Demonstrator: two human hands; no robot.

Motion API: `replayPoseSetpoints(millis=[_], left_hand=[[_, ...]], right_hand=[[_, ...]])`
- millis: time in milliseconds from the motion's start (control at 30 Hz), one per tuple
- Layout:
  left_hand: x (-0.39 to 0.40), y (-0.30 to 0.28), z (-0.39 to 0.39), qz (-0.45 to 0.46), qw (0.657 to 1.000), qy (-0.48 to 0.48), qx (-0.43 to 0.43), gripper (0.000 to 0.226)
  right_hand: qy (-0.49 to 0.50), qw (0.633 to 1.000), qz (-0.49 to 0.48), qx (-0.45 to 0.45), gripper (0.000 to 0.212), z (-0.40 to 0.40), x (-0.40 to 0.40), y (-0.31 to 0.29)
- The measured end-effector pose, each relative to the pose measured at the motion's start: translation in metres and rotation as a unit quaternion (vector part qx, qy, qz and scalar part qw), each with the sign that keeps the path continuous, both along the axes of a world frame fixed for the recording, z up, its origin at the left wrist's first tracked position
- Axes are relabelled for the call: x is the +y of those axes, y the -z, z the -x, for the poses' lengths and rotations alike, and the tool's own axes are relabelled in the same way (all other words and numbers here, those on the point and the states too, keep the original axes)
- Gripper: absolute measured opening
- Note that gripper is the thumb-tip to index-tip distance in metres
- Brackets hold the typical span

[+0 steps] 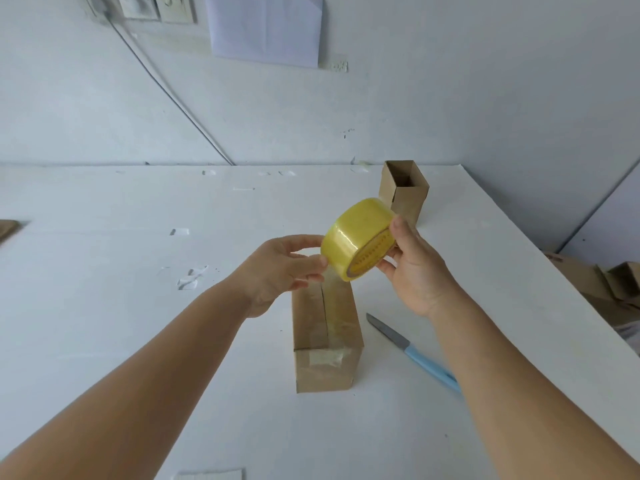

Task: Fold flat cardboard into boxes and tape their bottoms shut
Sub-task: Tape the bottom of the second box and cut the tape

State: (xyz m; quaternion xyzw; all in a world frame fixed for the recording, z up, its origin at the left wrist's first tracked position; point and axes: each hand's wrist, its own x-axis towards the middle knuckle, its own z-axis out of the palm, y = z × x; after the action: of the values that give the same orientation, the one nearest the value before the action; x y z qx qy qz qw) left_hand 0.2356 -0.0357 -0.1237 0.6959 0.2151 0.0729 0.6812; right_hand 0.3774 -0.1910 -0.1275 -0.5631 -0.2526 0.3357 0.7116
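Yellow tape roll (358, 239) gripped by right hand (415, 268), left hand (280, 268) pinching its edge, both above taped cardboard box (325, 337) mid-tabletop (104, 271)

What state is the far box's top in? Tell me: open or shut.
Open. The far box stands upright on the table, and its dark inside shows through the top.

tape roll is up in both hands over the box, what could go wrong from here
1. The tape roll is held in the air by the right hand while the left hand picks at its edge; the box below stands unheld, so a tug could shift or tip it.
2. The knife lies beside the box, right by the right forearm, blade bare; a careless reach might brush it.
3. The seam already carries tape; another strip could wrinkle or land crooked.
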Motion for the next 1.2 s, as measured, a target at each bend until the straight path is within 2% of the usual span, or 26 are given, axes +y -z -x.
replayPoseSetpoints(millis=[67, 133, 200, 267, 367, 467, 600, 700, 767, 833, 967, 1100, 1200], left_hand=[[-0.003, 0.001, 0.006, -0.010, 0.999, 0.006, 0.037, 0.013], [-0.006, -0.002, 0.011, -0.027, 0.996, 0.030, 0.084, 0.006], [-0.008, -0.005, 0.016, -0.031, 0.992, 0.052, 0.111, 0.014], [-0.010, -0.006, 0.020, -0.026, 0.992, 0.049, 0.115, 0.019], [-0.016, -0.006, 0.021, -0.013, 0.995, 0.012, 0.102, 0.010], [-0.023, -0.006, 0.022, -0.010, 0.995, 0.012, 0.095, 0.001], [-0.031, -0.001, 0.026, 0.024, 0.996, -0.021, 0.079, 0.017], [-0.034, 0.001, 0.028, 0.011, 0.995, -0.037, 0.090, 0.012], [-0.035, 0.000, 0.028, -0.018, 0.994, -0.039, 0.099, 0.005], [-0.033, -0.003, 0.030, -0.050, 0.993, -0.040, 0.104, 0.003], [-0.018, -0.008, 0.042, -0.095, 0.986, -0.051, 0.124, 0.002], [-0.010, -0.006, 0.051, -0.126, 0.979, -0.036, 0.156, 0.007], [-0.003, -0.001, 0.058, -0.149, 0.973, -0.044, 0.172, 0.008]], right_hand=[[-0.030, 0.999, -0.012, 0.013, 0.094, 0.003, -0.003, -0.003], [-0.063, 0.997, -0.036, 0.017, 0.094, 0.005, -0.006, -0.005], [-0.082, 0.995, -0.052, 0.019, 0.091, 0.008, -0.009, -0.007], [-0.083, 0.995, -0.058, 0.021, 0.085, 0.011, -0.011, -0.009], [-0.079, 0.994, -0.074, 0.022, 0.070, 0.016, -0.013, -0.009], [-0.069, 0.994, -0.081, 0.022, 0.080, 0.021, -0.016, -0.010], [-0.045, 0.997, -0.055, -0.014, 0.087, 0.022, -0.023, -0.012], [-0.039, 0.998, -0.040, -0.038, 0.071, 0.024, -0.029, -0.011], [-0.030, 0.998, -0.031, -0.050, 0.042, 0.026, -0.031, -0.011], [-0.006, 0.997, -0.009, -0.081, 0.021, 0.025, -0.033, -0.012], [0.015, 0.979, 0.061, -0.193, 0.020, 0.011, -0.047, -0.013], [-0.016, 0.955, 0.119, -0.273, 0.015, 0.007, -0.053, -0.008], [-0.007, 0.908, 0.213, -0.362, 0.016, 0.004, -0.055, -0.004]])
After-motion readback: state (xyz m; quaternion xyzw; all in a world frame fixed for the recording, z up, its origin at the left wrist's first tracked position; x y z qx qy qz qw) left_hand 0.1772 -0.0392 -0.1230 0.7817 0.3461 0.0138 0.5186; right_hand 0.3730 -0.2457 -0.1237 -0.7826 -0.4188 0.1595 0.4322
